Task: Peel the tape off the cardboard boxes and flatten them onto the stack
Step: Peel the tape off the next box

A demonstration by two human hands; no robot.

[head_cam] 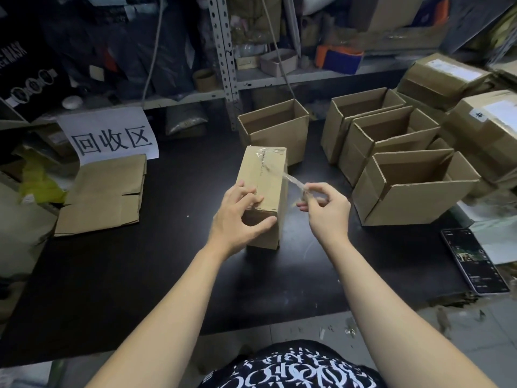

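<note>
Tape (292, 181), clear and crinkled, stretches from the top of the sealed cardboard box (261, 175) toward 3 o'clock, where your right hand (327, 210) pinches its free end between thumb and fingertips. Your left hand (240, 217) grips the near end of that box, fingers spread on its top face and thumb pressed against the near face. The box stands at the middle of the black table (140, 275), its long side running toward 12 o'clock. At 9 o'clock lies the stack of flattened boxes (103, 197), with a white paper sign (112, 135) just behind it at 10 o'clock. One open box (275, 130) stands at 12 o'clock just beyond the sealed one, a row of open boxes (391, 141) sits at 2 o'clock, and a phone (472, 261) lies screen up at 4 o'clock by the table edge.
</note>
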